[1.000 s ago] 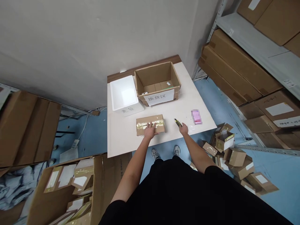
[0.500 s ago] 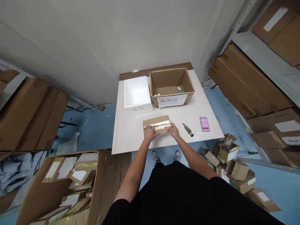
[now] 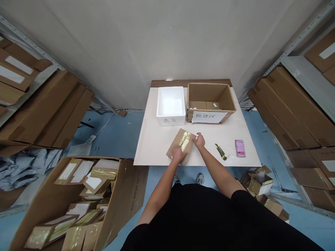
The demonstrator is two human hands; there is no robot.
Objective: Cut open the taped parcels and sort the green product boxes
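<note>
A small brown parcel (image 3: pixel 182 145) with shiny yellow tape lies turned at an angle on the white table (image 3: pixel 154 143). My left hand (image 3: pixel 179 154) grips its near end. My right hand (image 3: pixel 200 140) holds its far right corner, fingers curled. A yellow and black utility knife (image 3: pixel 221 152) lies on the table to the right of my right hand, untouched.
A white foam box (image 3: pixel 171 104) and an open labelled cardboard box (image 3: pixel 211 103) stand at the back of the table. A pink item (image 3: pixel 240 148) lies near the right edge. A large carton of parcels (image 3: pixel 78 198) sits at lower left; loose parcels (image 3: pixel 259 184) litter the floor right. Shelves flank both sides.
My right hand left the knife on the table and came to the parcel. Both hands have turned the parcel from lying crosswise to slanting.
</note>
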